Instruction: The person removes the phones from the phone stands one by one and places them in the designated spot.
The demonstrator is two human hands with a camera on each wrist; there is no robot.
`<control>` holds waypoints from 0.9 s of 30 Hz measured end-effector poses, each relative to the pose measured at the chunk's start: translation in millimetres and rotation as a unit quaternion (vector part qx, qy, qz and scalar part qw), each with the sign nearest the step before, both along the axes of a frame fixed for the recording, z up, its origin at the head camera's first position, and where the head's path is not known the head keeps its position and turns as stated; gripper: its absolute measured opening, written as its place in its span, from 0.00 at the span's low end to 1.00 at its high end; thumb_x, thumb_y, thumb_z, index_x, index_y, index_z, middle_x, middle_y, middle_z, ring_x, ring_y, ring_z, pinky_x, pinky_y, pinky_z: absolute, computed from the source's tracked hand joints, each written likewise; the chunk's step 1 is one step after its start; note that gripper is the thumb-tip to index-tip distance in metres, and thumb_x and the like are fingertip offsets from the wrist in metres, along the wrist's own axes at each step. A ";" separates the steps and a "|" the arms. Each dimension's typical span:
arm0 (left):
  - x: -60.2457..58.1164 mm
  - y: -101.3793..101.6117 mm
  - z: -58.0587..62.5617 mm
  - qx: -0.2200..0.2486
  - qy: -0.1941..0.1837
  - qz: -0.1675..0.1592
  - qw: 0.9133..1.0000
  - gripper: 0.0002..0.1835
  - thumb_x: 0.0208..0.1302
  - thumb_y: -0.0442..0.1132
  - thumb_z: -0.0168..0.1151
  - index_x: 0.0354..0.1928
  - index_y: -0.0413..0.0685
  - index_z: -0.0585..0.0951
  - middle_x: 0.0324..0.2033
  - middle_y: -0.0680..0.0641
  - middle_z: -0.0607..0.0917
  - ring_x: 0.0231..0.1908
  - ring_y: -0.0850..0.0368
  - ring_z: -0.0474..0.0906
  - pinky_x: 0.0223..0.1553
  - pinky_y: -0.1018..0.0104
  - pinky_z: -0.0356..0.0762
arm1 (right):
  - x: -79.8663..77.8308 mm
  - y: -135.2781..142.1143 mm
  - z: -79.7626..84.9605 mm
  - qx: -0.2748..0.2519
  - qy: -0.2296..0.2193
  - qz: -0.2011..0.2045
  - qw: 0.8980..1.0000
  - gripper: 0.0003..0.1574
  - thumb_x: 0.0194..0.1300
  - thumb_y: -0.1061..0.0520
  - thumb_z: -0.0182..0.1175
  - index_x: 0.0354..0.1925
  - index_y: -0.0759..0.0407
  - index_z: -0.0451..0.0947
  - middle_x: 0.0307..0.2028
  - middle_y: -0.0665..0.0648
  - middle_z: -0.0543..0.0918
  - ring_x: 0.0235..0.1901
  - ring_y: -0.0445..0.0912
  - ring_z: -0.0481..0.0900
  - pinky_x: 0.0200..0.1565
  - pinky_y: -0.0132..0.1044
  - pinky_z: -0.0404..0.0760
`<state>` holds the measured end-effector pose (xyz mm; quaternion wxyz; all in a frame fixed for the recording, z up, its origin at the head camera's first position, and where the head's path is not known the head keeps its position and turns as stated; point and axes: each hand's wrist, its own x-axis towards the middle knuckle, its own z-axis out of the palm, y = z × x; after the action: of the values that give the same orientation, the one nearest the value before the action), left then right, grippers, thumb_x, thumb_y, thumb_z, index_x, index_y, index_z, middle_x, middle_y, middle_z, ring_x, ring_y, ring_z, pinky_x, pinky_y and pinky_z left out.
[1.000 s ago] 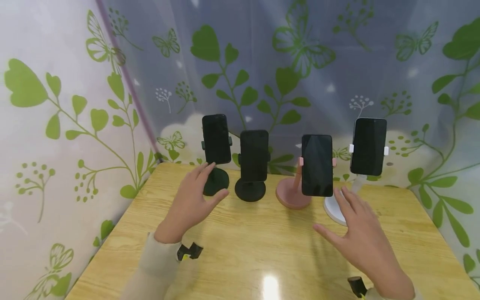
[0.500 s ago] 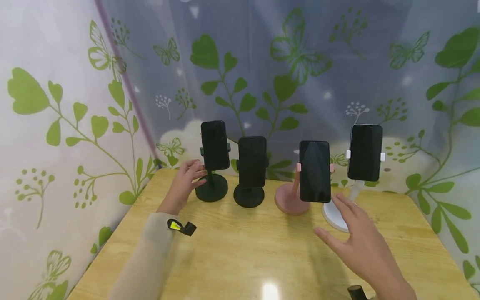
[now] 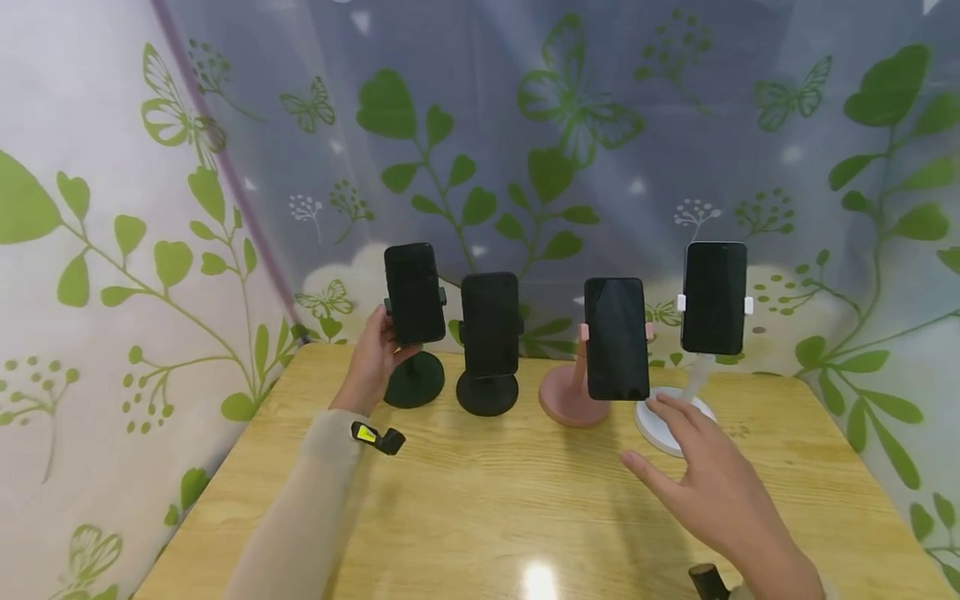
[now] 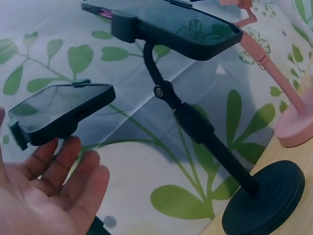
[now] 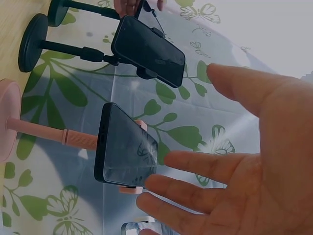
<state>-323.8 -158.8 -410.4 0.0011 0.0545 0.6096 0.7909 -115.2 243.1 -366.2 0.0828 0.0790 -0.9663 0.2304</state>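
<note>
My left hand is at the lower left edge of a black phone clamped on a dark green stand. In the left wrist view, its loosely bent fingers lie just under that phone; whether they touch the holder I cannot tell. My right hand hovers with spread fingers before the white stand, which bears another phone. A phone on a pink stand is just left of it; the right wrist view shows the bare palm.
Between the green and pink stands, a black stand holds a phone. All stands line the back of a wooden table. Behind them hangs a curtain printed with leaves and butterflies.
My left hand has gone from in front of the green stand's base, out to the left, then up to the phone's lower left edge. The right hand stays nearly still; the head view shifts slightly.
</note>
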 end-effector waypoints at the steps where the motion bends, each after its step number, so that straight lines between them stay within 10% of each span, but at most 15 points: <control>1: -0.1 1.1 0.2 0.001 0.003 -0.004 1.000 0.27 0.82 0.63 0.39 0.59 0.49 0.71 0.50 0.49 0.77 0.50 0.58 0.80 0.58 0.56 0.79 | -0.2 -0.1 -0.1 0.000 0.001 0.001 1.000 0.52 0.69 0.26 0.60 0.74 0.58 0.66 0.71 0.65 0.68 0.68 0.68 0.68 0.57 0.71 0.72; 7: -5.6 7.8 -2.3 -0.045 0.032 0.014 0.998 0.36 0.80 0.64 0.41 0.75 0.46 0.66 0.58 0.45 0.77 0.45 0.61 0.84 0.49 0.65 0.83 | -0.8 -0.6 1.0 0.005 0.003 0.001 1.000 0.50 0.70 0.26 0.58 0.73 0.58 0.68 0.68 0.66 0.72 0.65 0.68 0.71 0.57 0.70 0.73; 18: -7.0 17.3 -11.1 -0.054 0.094 0.116 0.987 0.32 0.81 0.61 0.43 0.67 0.41 0.75 0.45 0.52 0.83 0.34 0.62 0.83 0.37 0.67 0.82 | -0.3 -2.1 0.4 0.001 0.026 0.019 0.999 0.45 0.71 0.30 0.60 0.72 0.57 0.69 0.68 0.64 0.73 0.66 0.66 0.72 0.60 0.69 0.71; 27: -4.6 23.7 -21.9 -0.090 0.147 0.162 0.972 0.28 0.83 0.56 0.42 0.57 0.38 0.79 0.36 0.51 0.81 0.26 0.59 0.76 0.30 0.67 0.77 | 0.0 0.0 -3.6 0.009 0.022 0.022 0.999 0.48 0.69 0.28 0.62 0.71 0.58 0.70 0.66 0.65 0.76 0.67 0.65 0.72 0.71 0.71 0.49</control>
<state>-328.4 -135.1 -432.3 -0.2116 0.0707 0.6725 0.7056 -115.2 243.1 -369.8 0.0986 0.1057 -0.9643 0.2220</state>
